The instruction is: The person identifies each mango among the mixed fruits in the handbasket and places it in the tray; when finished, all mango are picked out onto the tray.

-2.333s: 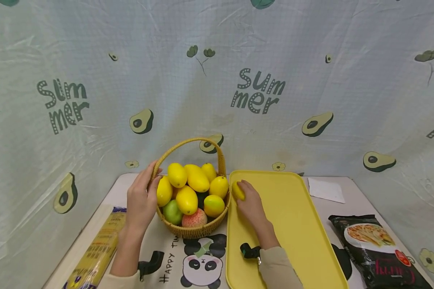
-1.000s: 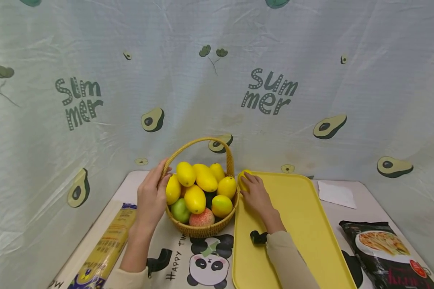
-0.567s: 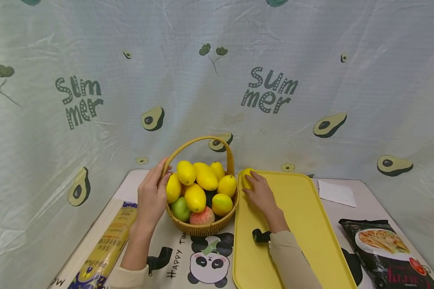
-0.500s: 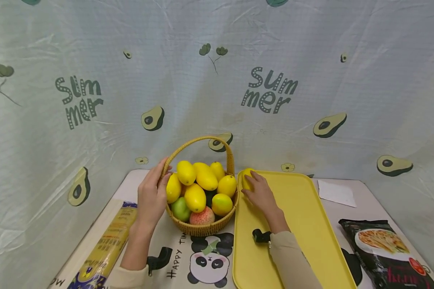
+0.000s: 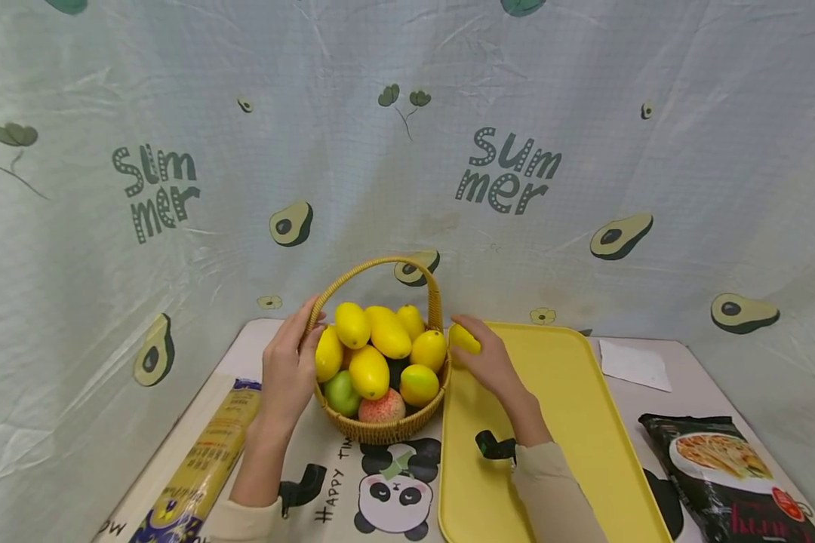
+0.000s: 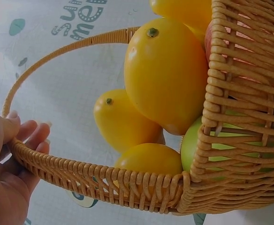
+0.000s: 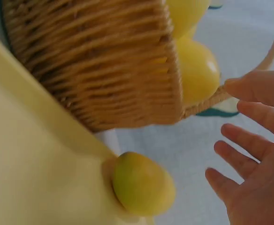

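Observation:
My left hand [image 5: 288, 369] grips the handle [image 6: 57, 168] of a wicker basket [image 5: 380, 432] near its left base, thumb and fingers curled round it in the left wrist view. Yellow mangoes [image 5: 370, 372], a green fruit [image 5: 342, 394] and a pinkish peach [image 5: 382, 407] are heaped inside. One more yellow-green mango [image 7: 144, 185] lies at the far left corner of the yellow tray [image 5: 550, 422]. My right hand [image 5: 485, 360] is beside it, and in the right wrist view the fingers [image 7: 242, 138] are spread, apart from the mango, with nothing between them.
A yellow noodle packet [image 5: 200, 460] lies left of my left arm. Right of the tray are a white paper [image 5: 635, 365] and a black food bag [image 5: 727, 471]. A printed curtain [image 5: 407, 151] hangs close behind the basket and tray.
My right hand carried the mango back along the tray's left edge to the far corner, then its fingers came away from it. The left hand kept its hold on the handle.

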`<state>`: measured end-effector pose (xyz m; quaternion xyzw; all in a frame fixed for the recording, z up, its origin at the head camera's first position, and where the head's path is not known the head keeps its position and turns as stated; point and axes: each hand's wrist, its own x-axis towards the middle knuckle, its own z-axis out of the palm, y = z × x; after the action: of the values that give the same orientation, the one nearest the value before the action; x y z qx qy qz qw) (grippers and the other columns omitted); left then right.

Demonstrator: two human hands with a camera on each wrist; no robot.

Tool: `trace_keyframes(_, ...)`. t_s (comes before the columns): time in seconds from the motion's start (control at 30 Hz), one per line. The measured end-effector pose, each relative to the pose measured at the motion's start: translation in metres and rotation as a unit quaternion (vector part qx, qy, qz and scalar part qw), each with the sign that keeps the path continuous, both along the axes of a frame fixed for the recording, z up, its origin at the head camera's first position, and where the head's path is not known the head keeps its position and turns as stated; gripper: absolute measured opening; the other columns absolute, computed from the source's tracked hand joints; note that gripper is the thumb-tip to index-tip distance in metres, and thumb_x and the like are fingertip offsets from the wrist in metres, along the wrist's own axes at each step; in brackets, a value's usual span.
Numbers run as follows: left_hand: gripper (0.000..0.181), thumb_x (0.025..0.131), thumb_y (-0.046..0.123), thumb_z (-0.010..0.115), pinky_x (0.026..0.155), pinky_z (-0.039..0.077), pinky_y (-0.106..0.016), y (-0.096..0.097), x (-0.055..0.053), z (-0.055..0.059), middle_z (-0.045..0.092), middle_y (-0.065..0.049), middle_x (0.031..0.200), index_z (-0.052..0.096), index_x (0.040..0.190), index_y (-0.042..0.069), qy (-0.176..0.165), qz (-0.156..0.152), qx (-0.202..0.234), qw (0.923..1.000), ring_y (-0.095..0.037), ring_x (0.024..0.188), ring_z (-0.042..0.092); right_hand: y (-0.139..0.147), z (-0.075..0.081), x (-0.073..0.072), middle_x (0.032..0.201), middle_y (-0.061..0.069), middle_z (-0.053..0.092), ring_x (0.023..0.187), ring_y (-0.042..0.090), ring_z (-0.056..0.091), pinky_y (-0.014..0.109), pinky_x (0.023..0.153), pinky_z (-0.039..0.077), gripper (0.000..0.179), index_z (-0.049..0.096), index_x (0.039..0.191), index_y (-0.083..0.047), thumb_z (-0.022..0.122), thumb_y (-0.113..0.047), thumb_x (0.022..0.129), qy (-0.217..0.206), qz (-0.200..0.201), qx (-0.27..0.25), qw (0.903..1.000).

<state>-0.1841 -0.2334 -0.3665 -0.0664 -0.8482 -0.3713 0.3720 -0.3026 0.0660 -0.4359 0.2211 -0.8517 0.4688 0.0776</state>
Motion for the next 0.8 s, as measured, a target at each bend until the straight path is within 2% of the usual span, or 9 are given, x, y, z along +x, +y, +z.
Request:
trace_keyframes(0.2,0.049,0.101,0.012,0.056,0.095,0.046,-0.005,0.000,-0.001,-0.001,0.067,-0.009,0.121,0.048,0.148,0.024,0.000,-0.001,0.002,1.0000,-0.022,0.112,0.066,-0.012,0.007,0.009,0.148,0.008,0.052,0.136,0.032,0.048,0.057,0.113,0.040,0.055,0.052,0.145,-0.015,0.069,-0.014,0.092,-0.013,0.048,-0.044,0.9978)
trace_keyframes(0.27,0.049,0.101,0.012,0.056,0.096,0.049,-0.010,0.000,-0.001,-0.001,0.067,-0.009,0.121,0.048,0.148,0.024,0.001,-0.001,0.002,1.0000,-0.022,0.112,0.066,-0.017,0.007,0.011,0.148,0.008,0.051,0.136,0.031,0.048,0.057,0.114,0.040,0.056,0.051,0.146,-0.015,0.068,-0.012,0.092,-0.022,0.066,-0.051,0.9962)
trace_keyframes(0.33,0.049,0.101,0.012,0.056,0.096,0.052,-0.021,0.001,-0.001,-0.001,0.067,-0.009,0.121,0.049,0.148,0.023,0.002,-0.003,0.003,1.0000,-0.022,0.112,0.066,-0.021,0.006,0.011,0.149,0.008,0.050,0.139,0.030,0.045,0.058,0.114,0.039,0.056,0.050,0.146,-0.015,0.067,-0.010,0.093,-0.030,0.084,-0.053,0.9946)
trace_keyframes(0.47,0.048,0.101,0.012,0.055,0.096,0.054,-0.035,0.002,-0.001,0.000,0.067,-0.009,0.121,0.049,0.148,0.023,0.003,-0.003,0.004,1.0000,-0.023,0.112,0.066,-0.025,0.002,0.011,0.150,0.007,0.049,0.141,0.030,0.042,0.056,0.115,0.038,0.054,0.053,0.144,-0.015,0.066,-0.007,0.093,-0.045,0.094,-0.048,0.9934)
trace_keyframes(0.63,0.048,0.101,0.012,0.055,0.096,0.054,-0.038,0.001,-0.001,0.000,0.067,-0.009,0.121,0.049,0.148,0.022,0.003,-0.002,0.005,1.0000,-0.023,0.112,0.066,-0.026,-0.003,0.011,0.151,0.008,0.048,0.140,0.032,0.044,0.053,0.116,0.039,0.058,0.053,0.144,-0.017,0.069,-0.002,0.090,-0.055,0.088,-0.050,0.9934)
trace_keyframes(0.8,0.047,0.101,0.011,0.055,0.097,0.054,-0.038,0.001,-0.001,0.000,0.067,-0.009,0.120,0.050,0.147,0.021,0.005,-0.001,0.008,1.0000,-0.023,0.112,0.066,-0.029,-0.009,0.009,0.154,0.006,0.045,0.144,0.030,0.040,0.052,0.118,0.037,0.064,0.049,0.147,-0.020,0.069,0.000,0.090,-0.055,0.082,-0.036,0.9944)
